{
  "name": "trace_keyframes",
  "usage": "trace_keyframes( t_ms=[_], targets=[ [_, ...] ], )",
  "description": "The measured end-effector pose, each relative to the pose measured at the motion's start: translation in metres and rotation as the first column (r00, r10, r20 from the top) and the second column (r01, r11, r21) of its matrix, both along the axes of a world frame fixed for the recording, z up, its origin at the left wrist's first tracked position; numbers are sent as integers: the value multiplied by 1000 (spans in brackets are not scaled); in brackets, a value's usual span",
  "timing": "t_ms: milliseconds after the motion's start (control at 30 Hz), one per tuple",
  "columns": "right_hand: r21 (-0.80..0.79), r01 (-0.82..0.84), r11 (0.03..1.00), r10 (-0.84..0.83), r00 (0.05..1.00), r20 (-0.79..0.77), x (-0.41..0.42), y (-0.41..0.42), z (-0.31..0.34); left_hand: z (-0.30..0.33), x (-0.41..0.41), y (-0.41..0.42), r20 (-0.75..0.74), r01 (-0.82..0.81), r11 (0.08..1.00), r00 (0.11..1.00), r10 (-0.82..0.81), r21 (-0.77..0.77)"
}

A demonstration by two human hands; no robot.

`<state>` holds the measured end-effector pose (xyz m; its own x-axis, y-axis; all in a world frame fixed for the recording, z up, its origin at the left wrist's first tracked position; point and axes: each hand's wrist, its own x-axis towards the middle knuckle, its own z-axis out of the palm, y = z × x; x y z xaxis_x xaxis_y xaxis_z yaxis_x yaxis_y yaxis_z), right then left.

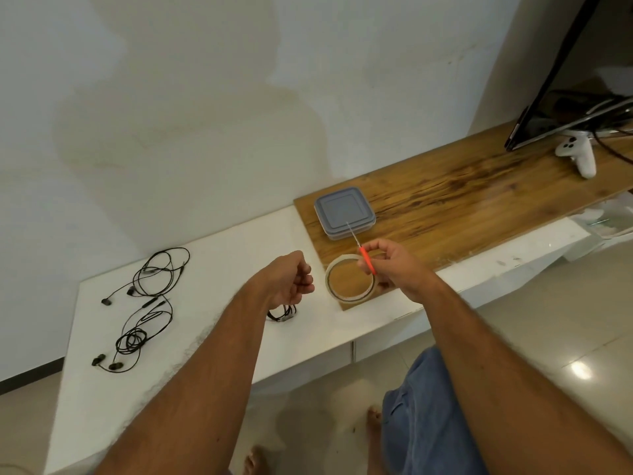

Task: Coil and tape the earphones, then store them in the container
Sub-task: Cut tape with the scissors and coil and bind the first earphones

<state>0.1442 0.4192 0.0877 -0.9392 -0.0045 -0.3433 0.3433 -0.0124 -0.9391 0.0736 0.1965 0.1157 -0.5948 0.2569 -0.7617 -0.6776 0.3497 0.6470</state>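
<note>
- Head view, hands: right hand (394, 265) pinches a thin tool with an orange handle (368, 262) and a slim metal tip, fingers curled round the handle, the tip pointing up toward the container (344, 212).
- Left hand (291, 279) hovers just left of the tape roll (350, 281), fingers curled inward; whether they pinch anything cannot be told.
- Tape roll: a clear ring lying flat on the near corner of the wooden board (479, 197), partly under the right hand's fingers.
- Container: grey-lidded, square, closed, on the board just behind the tape roll.
- Coiled earphones (282, 313): a small black bundle on the white counter (212, 255), left of the tape roll and partly hidden under the left wrist.
- Two loose earphone sets: one (154, 272) well left of the tape roll near the wall, the other (133, 337) nearer the counter's front edge, both uncoiled or only partly wound.
- Far right of the tape roll, along the board: a white game controller (579, 154) beside the foot of a dark monitor (555, 77), with cables (609, 145) behind.
- Below the counter: tiled floor (548, 337), bare feet (375, 418) and a knee in blue shorts (421, 416).
</note>
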Motion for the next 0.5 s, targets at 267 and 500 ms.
trace_keyframes(
  t_ms=[267,500],
  targets=[
    [487,-44,872,47,999,7,-33,9,-23,-42,33,26,191,-252,966,953,237,62],
    [848,-217,483,210,969,129,-56,3,-54,-87,49,53,402,-490,868,813,422,80]
  ],
)
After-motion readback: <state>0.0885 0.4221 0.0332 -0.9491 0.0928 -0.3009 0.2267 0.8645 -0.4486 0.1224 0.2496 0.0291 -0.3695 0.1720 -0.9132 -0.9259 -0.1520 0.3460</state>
